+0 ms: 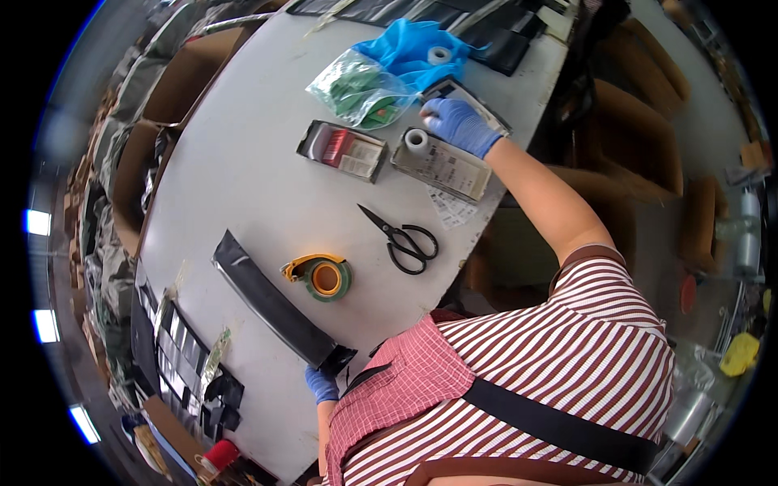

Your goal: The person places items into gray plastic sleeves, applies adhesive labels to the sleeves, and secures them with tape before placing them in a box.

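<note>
My left hand [322, 385], in a blue glove, is at the near end of a long black plastic package [279, 304]; its fingers are mostly hidden behind it, and it appears to grip that end. Reaching far out, my right hand [462, 125], gloved in blue, hovers over small open boxes. Its fingers are curled together, and anything in them is too small to make out. Below it is a grey box [450, 172] with a white roll [416, 142] at its corner. Another open box [478, 101] lies partly behind the hand.
A box with a red-and-white pack [342, 151], a clear bag of green pieces [361, 91] and blue plastic [413, 49] lie beyond. Black scissors [401, 239] and a tape dispenser [326, 278] are nearer. Black packages [182, 356] lie at left; cardboard boxes [628, 138] stand at right.
</note>
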`<state>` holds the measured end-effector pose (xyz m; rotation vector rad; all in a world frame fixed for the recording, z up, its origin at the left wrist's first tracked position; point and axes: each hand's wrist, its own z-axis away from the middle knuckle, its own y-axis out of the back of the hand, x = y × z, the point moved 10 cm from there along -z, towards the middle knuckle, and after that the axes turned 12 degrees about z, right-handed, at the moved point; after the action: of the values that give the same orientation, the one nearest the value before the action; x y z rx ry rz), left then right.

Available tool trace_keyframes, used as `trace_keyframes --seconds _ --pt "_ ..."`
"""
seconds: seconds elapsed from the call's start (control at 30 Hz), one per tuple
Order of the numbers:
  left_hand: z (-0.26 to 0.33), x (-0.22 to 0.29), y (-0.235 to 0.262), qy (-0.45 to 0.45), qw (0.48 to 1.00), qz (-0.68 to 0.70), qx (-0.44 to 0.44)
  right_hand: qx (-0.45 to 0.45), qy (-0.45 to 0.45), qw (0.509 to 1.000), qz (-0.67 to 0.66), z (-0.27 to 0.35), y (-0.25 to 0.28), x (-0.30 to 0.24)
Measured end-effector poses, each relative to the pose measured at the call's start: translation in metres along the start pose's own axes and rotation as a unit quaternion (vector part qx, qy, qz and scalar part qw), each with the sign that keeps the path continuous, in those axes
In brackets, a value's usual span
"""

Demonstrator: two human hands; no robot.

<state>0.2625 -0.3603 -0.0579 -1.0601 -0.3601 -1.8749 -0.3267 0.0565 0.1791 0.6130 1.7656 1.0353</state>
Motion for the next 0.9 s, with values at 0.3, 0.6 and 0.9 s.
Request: trace_keyframes --seconds 0.3,0.6,0.9 --pt "0.030 0.042 -0.029 -0.079 0.958 -0.272 0.034 -0.197 0.165 0.945 0.204 -0.026 -0.159 -0.128" --pt "0.024 0.043 -0.020 -0.135 0.881 -0.451 0.049 -0.171 0.056 0.948 0.261 -0.029 -0.173 -0.116" --pt "0.023 0.042 -0.020 -0.078 0.884 -0.454 0.080 -0.112 0.104 0.936 0.316 -0.025 -0.179 -0.126"
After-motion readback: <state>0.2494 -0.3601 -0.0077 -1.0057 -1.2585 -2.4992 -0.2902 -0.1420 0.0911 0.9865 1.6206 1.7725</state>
